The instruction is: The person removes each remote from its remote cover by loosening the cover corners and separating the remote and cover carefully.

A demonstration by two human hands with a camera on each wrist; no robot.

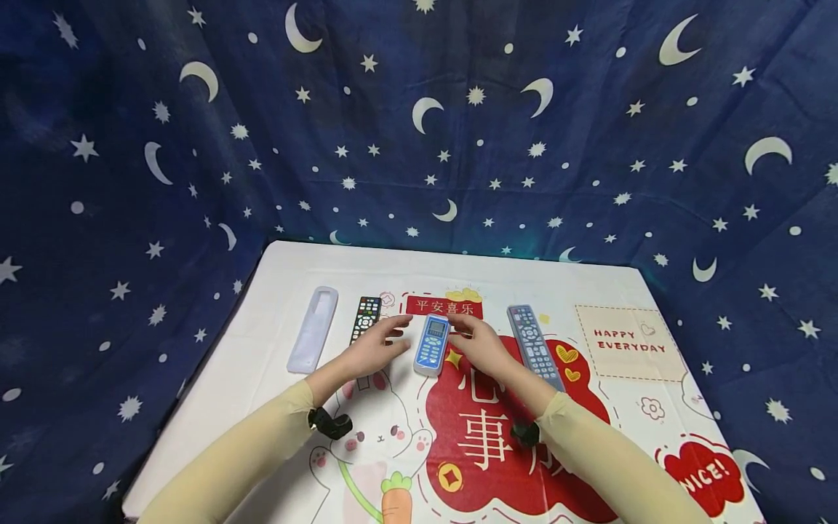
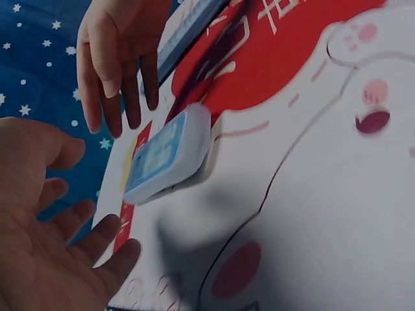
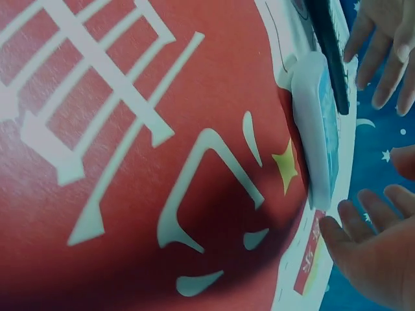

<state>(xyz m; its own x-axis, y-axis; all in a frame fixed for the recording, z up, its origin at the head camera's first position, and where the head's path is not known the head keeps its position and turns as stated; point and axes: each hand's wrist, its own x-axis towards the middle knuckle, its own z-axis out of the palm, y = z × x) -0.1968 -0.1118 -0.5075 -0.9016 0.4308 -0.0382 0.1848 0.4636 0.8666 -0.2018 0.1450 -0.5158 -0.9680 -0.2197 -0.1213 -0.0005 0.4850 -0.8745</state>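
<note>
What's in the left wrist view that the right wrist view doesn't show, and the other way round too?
Only the left wrist view shows the gray remote, partly hidden beyond the right hand, and a printed pink oval.

Only the right wrist view shows part of the black remote and a printed yellow star.

Both show the blue remote in its pale cover, the left hand and right hand with fingers spread, the red print and the starry blue curtain.
</note>
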